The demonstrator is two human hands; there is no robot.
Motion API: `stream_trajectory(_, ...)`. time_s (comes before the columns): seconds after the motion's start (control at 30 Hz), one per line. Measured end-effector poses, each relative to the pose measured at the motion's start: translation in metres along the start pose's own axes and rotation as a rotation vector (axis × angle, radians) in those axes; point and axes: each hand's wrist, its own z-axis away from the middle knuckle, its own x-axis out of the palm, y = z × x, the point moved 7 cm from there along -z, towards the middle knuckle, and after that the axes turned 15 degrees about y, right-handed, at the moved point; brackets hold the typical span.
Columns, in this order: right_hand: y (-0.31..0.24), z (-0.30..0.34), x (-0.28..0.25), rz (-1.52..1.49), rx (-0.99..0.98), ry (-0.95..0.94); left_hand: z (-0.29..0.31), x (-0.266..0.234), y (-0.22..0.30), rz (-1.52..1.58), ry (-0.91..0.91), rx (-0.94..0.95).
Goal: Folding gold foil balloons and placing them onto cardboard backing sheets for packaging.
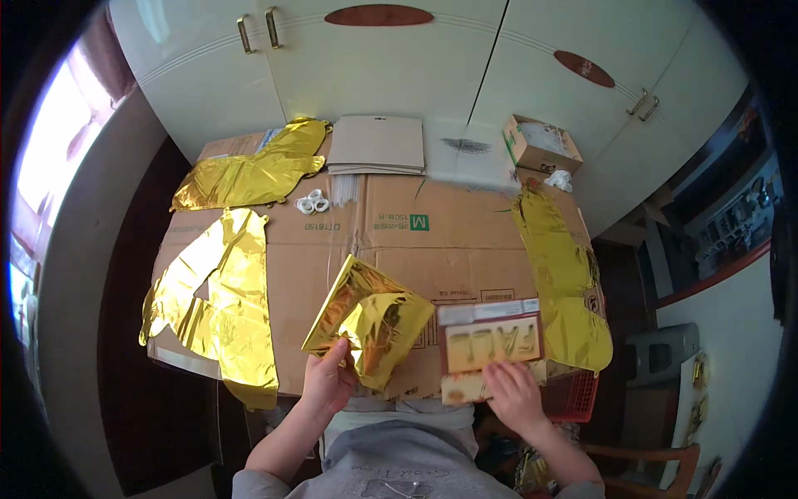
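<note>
My left hand is closed on a folded gold foil balloon, thumb on top, above the cardboard's near part. To its right lies a flat printed packet with gold letter shapes and a pale strip along its far edge. My right hand touches the packet's near part, fingers laid over it; the thumb is mostly hidden. Flat gold foil letter balloons are spread around: one at the left, another at the far left, and a long one at the right.
Brown cardboard covers the table. At the back stand stacked grey-brown boards, white tape rolls, clear straws and a small open box. White cabinets rise behind. A red basket sits below the right edge.
</note>
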Motion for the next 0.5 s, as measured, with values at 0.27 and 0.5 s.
stream_trajectory(0.27, 0.048, -0.038, -0.068, -0.747, 0.632, 0.608, 0.015, 0.018, 0.005, 0.216, -0.187, 0.058)
stream_trajectory(0.5, 0.019, -0.087, 0.004, -1.934, 1.296, 0.682, 0.043, 0.059, -0.029, 0.180, -0.156, 0.118)
